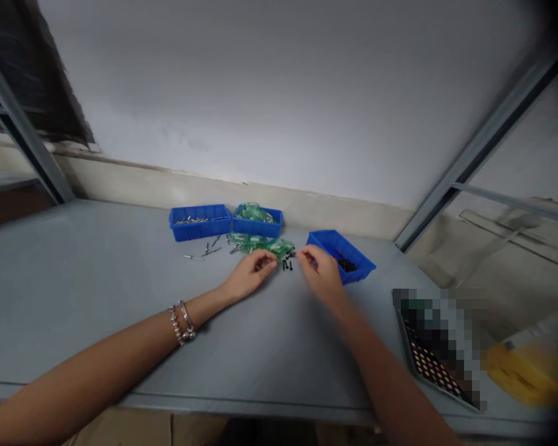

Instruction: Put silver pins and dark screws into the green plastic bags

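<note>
My left hand (251,275) rests at the near edge of a green plastic bag (283,249), its fingers curled together; what they hold, if anything, is hidden. Opposite it, my right hand (323,272) has its thumb and fingers pinched at a small dark piece that looks like a black screw (292,254). A few more black screws (285,265) lie on the table between both hands. Just right of my right hand stands a blue bin (360,263) with black screws inside. Silver pop rivets (211,251) are scattered left of the bag.
Against the wall stand a blue bin (199,232) of silver rivets and another blue bin (258,229) with a green bag in it. A dark tray-like object (434,368), partly blurred out, lies at the right beside something yellow (523,371). Metal posts (488,133) frame the grey table (121,266).
</note>
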The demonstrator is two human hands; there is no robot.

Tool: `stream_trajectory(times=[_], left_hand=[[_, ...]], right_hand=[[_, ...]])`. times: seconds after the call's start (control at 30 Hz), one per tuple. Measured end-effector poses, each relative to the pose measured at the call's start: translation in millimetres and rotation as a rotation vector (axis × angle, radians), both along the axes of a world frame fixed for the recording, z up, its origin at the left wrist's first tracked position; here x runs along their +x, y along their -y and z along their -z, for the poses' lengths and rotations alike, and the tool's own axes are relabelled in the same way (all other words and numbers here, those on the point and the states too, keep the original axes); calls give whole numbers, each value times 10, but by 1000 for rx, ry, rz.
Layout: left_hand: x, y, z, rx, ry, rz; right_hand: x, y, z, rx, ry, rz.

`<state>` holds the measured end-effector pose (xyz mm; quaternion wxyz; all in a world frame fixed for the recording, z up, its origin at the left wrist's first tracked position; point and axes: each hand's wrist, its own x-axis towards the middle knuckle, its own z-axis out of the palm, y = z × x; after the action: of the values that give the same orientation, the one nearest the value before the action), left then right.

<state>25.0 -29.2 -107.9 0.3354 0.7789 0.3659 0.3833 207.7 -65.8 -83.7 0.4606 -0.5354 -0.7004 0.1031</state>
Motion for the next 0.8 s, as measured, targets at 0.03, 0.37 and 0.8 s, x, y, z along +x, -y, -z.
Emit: stream_trajectory(times=[0.03, 0.37, 0.8], left_hand=[[-10, -8, 4, 50, -31, -31], [-74, -9, 53, 417, -452, -56], [-58, -67, -83, 655, -923, -208]], right_hand=[[74, 15, -54, 104, 28, 100], [614, 86, -96, -31, 297, 807], [828, 537, 57, 212, 74, 530]])
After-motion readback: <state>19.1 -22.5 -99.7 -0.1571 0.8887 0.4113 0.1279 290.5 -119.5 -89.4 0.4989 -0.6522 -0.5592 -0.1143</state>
